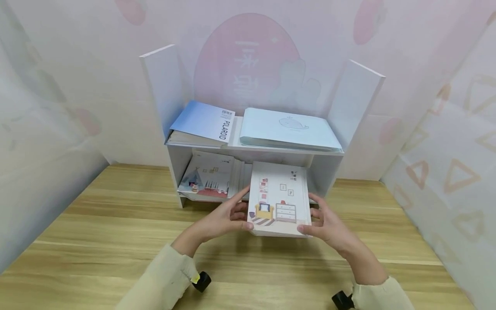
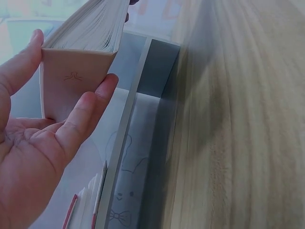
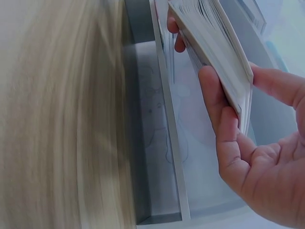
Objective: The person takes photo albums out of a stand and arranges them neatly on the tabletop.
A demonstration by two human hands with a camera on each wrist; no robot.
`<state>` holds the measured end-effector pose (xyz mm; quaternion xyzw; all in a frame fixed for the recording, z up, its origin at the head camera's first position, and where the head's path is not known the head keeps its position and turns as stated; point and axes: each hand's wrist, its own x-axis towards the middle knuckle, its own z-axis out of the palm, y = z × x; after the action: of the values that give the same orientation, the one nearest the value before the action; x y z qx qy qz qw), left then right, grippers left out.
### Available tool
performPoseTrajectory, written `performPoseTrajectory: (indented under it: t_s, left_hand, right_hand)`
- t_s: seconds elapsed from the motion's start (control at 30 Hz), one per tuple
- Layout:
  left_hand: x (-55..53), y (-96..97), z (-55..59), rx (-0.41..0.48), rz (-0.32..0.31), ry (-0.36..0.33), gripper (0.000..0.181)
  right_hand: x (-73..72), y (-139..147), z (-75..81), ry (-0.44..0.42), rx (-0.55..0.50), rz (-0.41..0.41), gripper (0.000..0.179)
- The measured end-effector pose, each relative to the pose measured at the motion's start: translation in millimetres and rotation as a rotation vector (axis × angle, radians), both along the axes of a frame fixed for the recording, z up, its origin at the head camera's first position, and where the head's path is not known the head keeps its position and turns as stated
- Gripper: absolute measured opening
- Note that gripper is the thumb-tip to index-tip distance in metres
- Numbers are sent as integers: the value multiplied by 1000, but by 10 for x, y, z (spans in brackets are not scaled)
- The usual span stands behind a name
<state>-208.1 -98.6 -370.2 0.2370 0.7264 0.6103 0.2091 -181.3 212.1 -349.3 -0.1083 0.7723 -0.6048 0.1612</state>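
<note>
Before the lower level of the white shelf, the left hand and the right hand are gripping a thick book by its two sides.

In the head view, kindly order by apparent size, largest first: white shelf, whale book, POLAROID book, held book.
1. White shelf
2. Whale book and held book: unsure, the latter looks nearer
3. POLAROID book

The book between both hands is right of the shelf unit's lower book.
</note>
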Motion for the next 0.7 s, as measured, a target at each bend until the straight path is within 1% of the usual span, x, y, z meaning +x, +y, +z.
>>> performPoseTrajectory:
  t_s: [0.23, 0.33, 0.53, 0.7]
  left_hand:
    - [94, -108, -5, 5, -30, 42, 101]
    - [136, -163, -1, 4, -32, 53, 102]
    - [211, -252, 15, 5, -29, 55, 103]
    - [253, -306, 3, 6, -27, 65, 103]
  right_hand:
    - [108, -87, 6, 22, -8, 2, 102]
    - [157, -142, 13, 24, -19, -1, 102]
    - [241, -240, 29, 4, -39, -21, 103]
    - [282, -316, -21, -14, -63, -28, 102]
